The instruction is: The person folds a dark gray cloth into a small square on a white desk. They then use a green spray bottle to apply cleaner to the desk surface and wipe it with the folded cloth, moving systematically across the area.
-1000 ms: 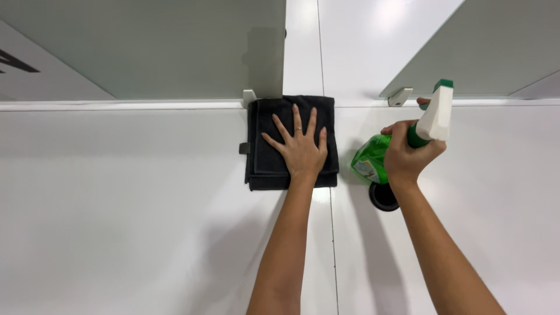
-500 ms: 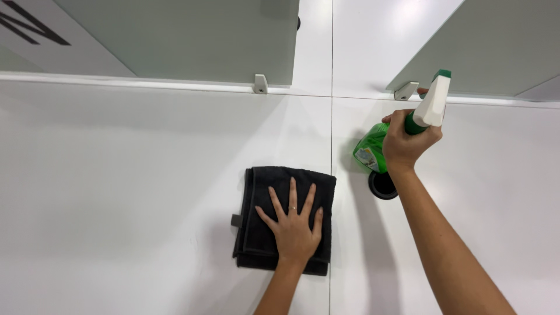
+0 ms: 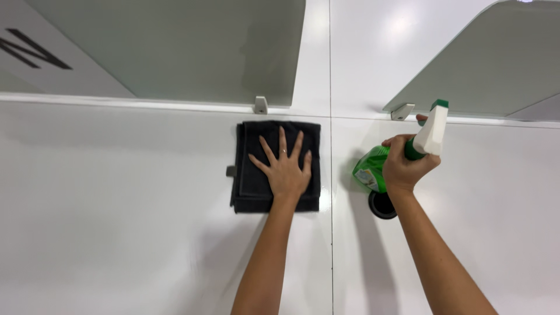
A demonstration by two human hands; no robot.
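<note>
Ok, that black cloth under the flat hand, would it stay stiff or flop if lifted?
The black cloth would probably flop: it lies in soft folded layers under the left hand. It likely slides easily, since the white desk surface looks glossy. It seems light for its size.

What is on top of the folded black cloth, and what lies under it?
The left hand lies flat, fingers spread, on the black cloth. Around it shows the white desk; the surface directly beneath is covered.

A folded black cloth (image 3: 277, 166) lies flat on a glossy white worktop (image 3: 116, 204), just below a small bracket, pressed under a spread palm. Just beside it, a green spray bottle (image 3: 385, 166) with a white trigger head tilts in a closed grip.
</note>
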